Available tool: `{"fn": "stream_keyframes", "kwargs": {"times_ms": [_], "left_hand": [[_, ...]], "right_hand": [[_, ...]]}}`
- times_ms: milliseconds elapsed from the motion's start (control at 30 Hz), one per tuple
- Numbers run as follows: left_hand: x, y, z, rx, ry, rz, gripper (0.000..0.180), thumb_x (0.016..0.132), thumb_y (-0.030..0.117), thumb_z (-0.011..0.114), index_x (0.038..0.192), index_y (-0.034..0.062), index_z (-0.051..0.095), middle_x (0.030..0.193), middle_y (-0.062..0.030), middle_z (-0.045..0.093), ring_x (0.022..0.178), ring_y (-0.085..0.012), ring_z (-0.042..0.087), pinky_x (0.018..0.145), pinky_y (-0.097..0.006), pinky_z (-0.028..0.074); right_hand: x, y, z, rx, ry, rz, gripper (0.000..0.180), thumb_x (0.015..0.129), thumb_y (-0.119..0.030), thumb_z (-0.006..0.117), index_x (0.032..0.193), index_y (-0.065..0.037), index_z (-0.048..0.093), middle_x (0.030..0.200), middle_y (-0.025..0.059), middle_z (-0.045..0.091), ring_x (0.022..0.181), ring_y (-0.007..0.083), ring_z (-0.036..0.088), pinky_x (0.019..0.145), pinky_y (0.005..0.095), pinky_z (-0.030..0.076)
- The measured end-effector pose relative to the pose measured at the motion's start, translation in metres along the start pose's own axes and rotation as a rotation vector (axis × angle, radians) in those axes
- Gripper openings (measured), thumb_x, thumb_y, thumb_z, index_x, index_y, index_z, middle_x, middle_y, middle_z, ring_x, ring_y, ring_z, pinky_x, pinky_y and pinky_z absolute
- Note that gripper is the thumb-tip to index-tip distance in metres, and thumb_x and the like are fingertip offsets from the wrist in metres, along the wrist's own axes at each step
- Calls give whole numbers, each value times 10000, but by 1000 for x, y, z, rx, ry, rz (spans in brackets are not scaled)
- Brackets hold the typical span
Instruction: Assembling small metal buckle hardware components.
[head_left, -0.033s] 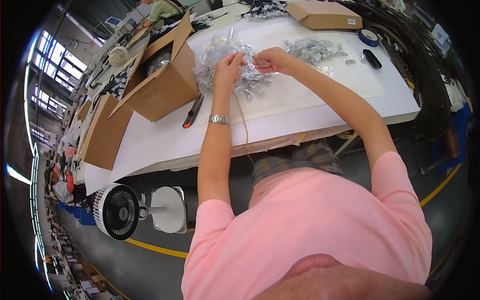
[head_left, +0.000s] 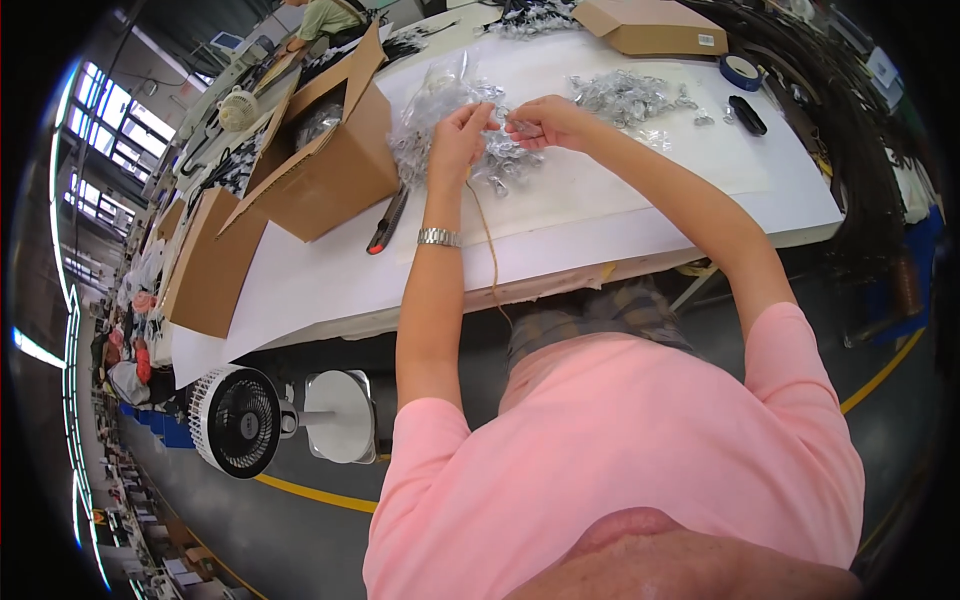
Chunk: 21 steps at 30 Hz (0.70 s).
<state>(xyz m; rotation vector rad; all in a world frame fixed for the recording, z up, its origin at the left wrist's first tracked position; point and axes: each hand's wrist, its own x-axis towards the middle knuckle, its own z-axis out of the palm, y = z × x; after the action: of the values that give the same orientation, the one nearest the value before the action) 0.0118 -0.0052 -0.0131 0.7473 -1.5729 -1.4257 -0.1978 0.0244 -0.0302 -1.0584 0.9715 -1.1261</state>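
Observation:
My left hand (head_left: 461, 138), with a metal-band watch on its wrist, is closed in a pinch over a heap of small silver and clear pieces (head_left: 498, 180). Close to its right, my right hand (head_left: 553, 122) also pinches, its fingertips almost meeting the left ones. A small shiny piece seems to lie between the fingertips, too small to name. Behind the left hand lies a crumpled clear plastic bag (head_left: 440, 88). A tan cord (head_left: 488, 235) runs from beside the left wrist down over the table's front edge.
A second heap of silver pieces (head_left: 620, 98) lies right of my hands, near blue tape (head_left: 740, 72) and a black oblong object (head_left: 747, 116). At left stand an open carton (head_left: 340, 165) and a red-and-black box cutter (head_left: 387, 222). A fan (head_left: 235, 420) stands below; someone (head_left: 325, 20) sits far left.

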Motion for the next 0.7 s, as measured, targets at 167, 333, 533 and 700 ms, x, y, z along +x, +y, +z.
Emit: {"fn": "stream_keyframes", "kwargs": {"times_ms": [167,333,533,700], "left_hand": [[1,-16,-15,70,-65,24,218,977,214,708,1011,-1,711,764,-7,660,493,-16,426,431,-194,281],[-7,-9,2,174,-98,-130,201,985,219,696,942,22,700,745,7,650,507,-22,440,449,-196,292],[-15,-9,18,406,-151,-55,325,954,227,697,719,7,655,595,-8,606,537,-66,505,500,-289,397],[-8,4,38,682,-192,79,270,948,191,685,755,4,654,613,-23,603,555,-76,519,527,-290,414]], "right_hand": [[-7,7,13,43,-134,47,251,1011,-196,646,1138,20,660,1013,82,714,885,141,694,794,307,604],[-26,2,-5,-24,-176,109,237,1026,-209,631,1133,1,657,1001,73,711,833,124,676,762,292,589],[-52,2,-9,1,-202,242,238,1026,-264,640,1112,-43,669,942,41,710,750,92,653,718,267,569],[-58,4,-24,-85,-173,231,264,1021,-262,637,1132,-25,674,986,71,730,818,111,696,745,267,587]]}}
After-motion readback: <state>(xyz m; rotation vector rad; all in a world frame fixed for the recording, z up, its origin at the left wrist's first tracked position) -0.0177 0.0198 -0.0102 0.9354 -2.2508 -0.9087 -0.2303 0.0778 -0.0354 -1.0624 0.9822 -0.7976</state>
